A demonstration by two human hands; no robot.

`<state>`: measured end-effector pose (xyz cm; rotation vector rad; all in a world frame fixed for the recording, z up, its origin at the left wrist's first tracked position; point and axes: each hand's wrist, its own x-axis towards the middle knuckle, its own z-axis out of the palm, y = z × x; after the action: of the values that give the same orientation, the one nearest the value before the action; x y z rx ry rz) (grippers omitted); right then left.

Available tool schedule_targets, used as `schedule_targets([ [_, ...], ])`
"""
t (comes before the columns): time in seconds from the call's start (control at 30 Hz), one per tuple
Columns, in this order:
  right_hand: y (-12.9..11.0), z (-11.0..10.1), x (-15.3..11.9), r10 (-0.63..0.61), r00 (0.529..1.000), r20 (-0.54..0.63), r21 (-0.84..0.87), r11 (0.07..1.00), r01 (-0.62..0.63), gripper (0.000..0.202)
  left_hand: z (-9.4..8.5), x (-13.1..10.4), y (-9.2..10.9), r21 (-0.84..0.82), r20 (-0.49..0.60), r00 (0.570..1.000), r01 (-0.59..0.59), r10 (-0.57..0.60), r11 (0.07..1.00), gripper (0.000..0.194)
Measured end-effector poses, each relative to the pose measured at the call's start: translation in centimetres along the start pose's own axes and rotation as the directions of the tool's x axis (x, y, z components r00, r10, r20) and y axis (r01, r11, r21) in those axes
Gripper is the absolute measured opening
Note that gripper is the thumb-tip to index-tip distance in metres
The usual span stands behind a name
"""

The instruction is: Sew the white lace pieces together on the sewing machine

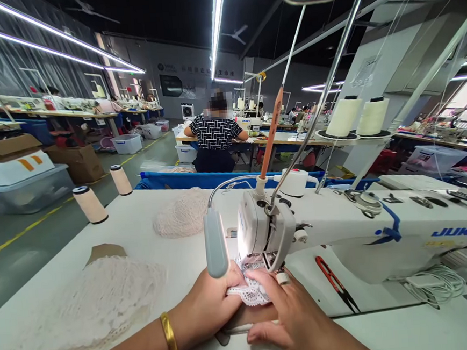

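White lace fabric (pixel 254 295) lies under the head of a white sewing machine (pixel 257 227), close to the needle area. My left hand (pixel 215 300), with a gold bracelet at the wrist, pinches the lace's left edge between thumb and fingers. On the other side, my right hand (pixel 290 310) rests with its index finger on the lace and its thumb spread apart below. The machine head hides some of its fingertips. A grey lamp (pixel 216 244) hangs just above my left hand.
Red thread snips (pixel 334 281) lie right of my right hand. A lace pile (pixel 106 298) covers the table's left, with another (pixel 182 214) behind. Two thread cones (pixel 90 205) stand at the far left edge. A person (pixel 216 133) sits ahead.
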<state>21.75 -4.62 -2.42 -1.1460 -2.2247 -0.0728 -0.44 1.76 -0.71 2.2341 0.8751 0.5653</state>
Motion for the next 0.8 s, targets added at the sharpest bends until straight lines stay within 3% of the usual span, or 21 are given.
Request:
schedule_targets([
  [0.1,-0.5,0.9,0.0,0.044,0.998,-0.043,-0.017,0.999,-0.044,0.030,-0.5,0.6,-0.1,-0.132,0.032,0.993,0.118,-0.114,0.984,0.025],
  [0.23,-0.7,0.7,0.8,0.170,0.985,-0.009,0.145,0.975,-0.167,0.029,-0.7,0.7,-0.2,-0.180,0.038,0.992,0.122,-0.117,0.976,0.032],
  [0.43,-0.7,0.2,1.2,0.221,0.973,-0.071,0.188,0.961,-0.204,0.026,-0.2,0.3,0.5,-0.002,0.009,0.995,0.098,-0.098,0.995,0.017],
  [0.57,-0.8,0.1,1.3,0.141,0.967,-0.212,0.111,0.987,-0.120,0.029,0.3,0.1,0.2,0.116,-0.085,0.995,-0.045,0.055,0.992,0.016],
  [0.67,-0.9,0.0,1.4,0.091,0.961,-0.262,0.092,0.993,-0.069,0.028,0.5,0.1,-0.3,0.124,-0.120,0.988,-0.082,0.096,0.989,0.025],
  [0.8,-1.0,-0.1,1.4,0.134,0.953,-0.272,0.124,0.987,-0.103,0.026,0.5,0.2,0.1,0.101,-0.066,0.996,-0.045,0.052,0.994,0.018],
])
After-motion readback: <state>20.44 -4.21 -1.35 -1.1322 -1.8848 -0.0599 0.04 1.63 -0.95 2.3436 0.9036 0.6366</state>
